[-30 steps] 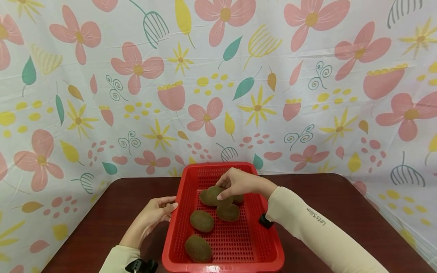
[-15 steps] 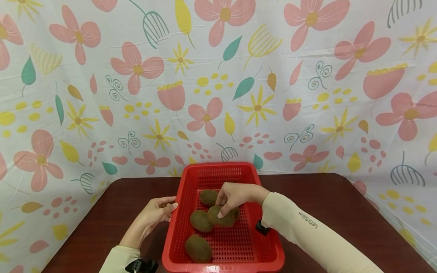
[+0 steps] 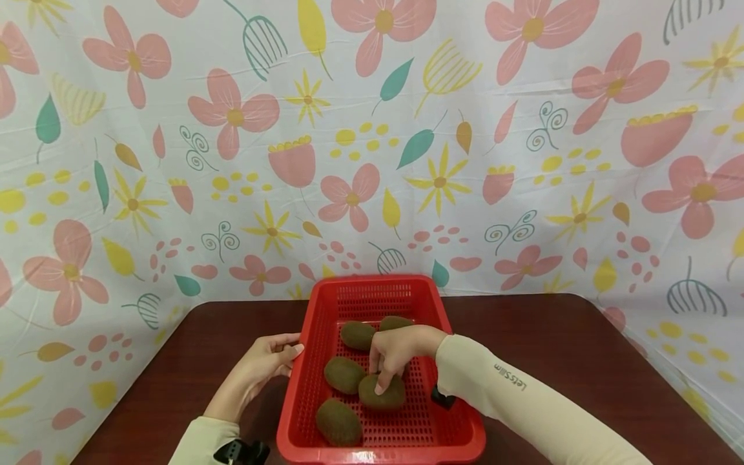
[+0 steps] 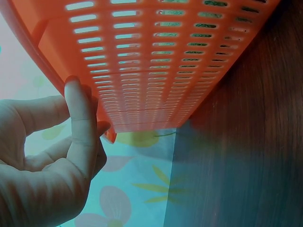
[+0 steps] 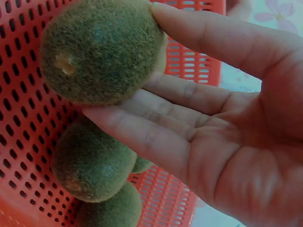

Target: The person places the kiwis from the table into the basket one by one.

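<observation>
My right hand (image 3: pixel 398 352) holds a brown fuzzy kiwi (image 3: pixel 382 395) between thumb and fingers, low in the red basket. Seen from the right wrist, the thumb touches one side of this kiwi (image 5: pixel 102 52) and the fingers lie along the other. Several more kiwis lie in the basket: one at the front left (image 3: pixel 339 423), one left of the held kiwi (image 3: pixel 344 375), and two farther back, the rear one partly behind my hand. My left hand (image 3: pixel 264 361) grips the left rim of the red basket (image 3: pixel 290 403), as the left wrist view (image 4: pixel 78 109) also shows.
The slotted basket stands on a dark reddish-brown table (image 3: pixel 523 342). Behind the table hangs a white curtain (image 3: pixel 372 245) printed with flowers and leaves. The basket's raised walls surround the kiwis.
My right hand has carried a kiwi from the back of the basket toward its front, uncovering kiwis at the back. The left hand and the basket have stayed in place.
</observation>
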The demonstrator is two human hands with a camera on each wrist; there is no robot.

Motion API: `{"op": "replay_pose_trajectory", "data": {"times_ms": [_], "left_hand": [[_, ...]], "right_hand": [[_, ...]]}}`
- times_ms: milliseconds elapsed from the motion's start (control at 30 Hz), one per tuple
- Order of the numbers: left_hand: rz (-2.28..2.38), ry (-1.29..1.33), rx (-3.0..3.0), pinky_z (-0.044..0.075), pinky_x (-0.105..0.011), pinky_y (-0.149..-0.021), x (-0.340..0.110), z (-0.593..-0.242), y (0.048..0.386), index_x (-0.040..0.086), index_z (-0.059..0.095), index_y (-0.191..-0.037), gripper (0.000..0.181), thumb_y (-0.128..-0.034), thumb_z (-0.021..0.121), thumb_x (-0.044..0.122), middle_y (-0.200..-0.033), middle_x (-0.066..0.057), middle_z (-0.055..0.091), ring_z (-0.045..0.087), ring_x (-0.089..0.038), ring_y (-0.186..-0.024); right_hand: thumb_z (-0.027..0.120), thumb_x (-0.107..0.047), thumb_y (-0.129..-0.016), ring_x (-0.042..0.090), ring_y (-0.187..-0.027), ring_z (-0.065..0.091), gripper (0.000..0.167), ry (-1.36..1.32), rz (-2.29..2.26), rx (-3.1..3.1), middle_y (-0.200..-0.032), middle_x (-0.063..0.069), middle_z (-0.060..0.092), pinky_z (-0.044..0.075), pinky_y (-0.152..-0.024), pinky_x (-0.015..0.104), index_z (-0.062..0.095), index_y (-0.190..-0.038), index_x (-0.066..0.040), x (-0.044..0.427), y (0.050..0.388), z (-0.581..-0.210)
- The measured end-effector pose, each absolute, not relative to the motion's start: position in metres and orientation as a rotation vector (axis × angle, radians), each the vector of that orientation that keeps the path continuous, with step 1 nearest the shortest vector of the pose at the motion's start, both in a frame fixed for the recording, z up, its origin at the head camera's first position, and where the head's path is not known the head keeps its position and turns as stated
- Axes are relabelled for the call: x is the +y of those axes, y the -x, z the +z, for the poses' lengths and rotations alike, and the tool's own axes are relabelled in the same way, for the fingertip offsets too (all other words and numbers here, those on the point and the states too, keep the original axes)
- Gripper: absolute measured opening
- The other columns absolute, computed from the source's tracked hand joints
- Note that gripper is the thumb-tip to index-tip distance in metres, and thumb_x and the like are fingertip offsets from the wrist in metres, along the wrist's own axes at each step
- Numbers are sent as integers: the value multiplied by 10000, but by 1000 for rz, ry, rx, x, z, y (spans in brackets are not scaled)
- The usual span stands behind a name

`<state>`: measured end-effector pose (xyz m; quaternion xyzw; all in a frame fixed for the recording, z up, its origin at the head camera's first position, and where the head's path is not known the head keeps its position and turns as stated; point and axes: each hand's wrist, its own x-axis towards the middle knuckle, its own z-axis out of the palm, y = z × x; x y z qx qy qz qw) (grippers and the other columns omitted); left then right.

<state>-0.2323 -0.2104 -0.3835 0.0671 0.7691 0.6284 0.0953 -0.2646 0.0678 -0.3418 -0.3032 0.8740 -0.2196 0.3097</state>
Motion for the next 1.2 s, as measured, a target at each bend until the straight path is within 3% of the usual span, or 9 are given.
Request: {"op": "replay_pose_trajectory", "data": {"times_ms": [400,767,1200], "left_hand": [[1865,-184,2278,560,-352,-714,-211,-383,233,-93,450,-1373,501,-963,592,157,-865,-98,637,637,-209,-716],[1859,-156,2295,560,-350,-701,-208,-383,232,-93,461,-1363,474,-964,580,132,-842,-89,641,631,-197,-715],[1788,-192,2368,565,-350,-685,-207,-379,235,-124,439,-1357,449,-990,527,120,-889,-116,653,626,-192,-704]], "right_hand": [[759,-174,-833,84,-811,649,344,742,-434,2253,-1120,-26,644,549,-715,266,675,-1153,-83,64,260,-349],[723,-136,-865,113,-825,669,336,683,-369,2268,-1152,0,619,555,-717,267,657,-1190,-80,68,261,-348],[701,-154,-882,117,-856,666,286,767,-355,2293,-1103,-9,662,541,-815,308,692,-1154,-65,70,266,-333]]}}
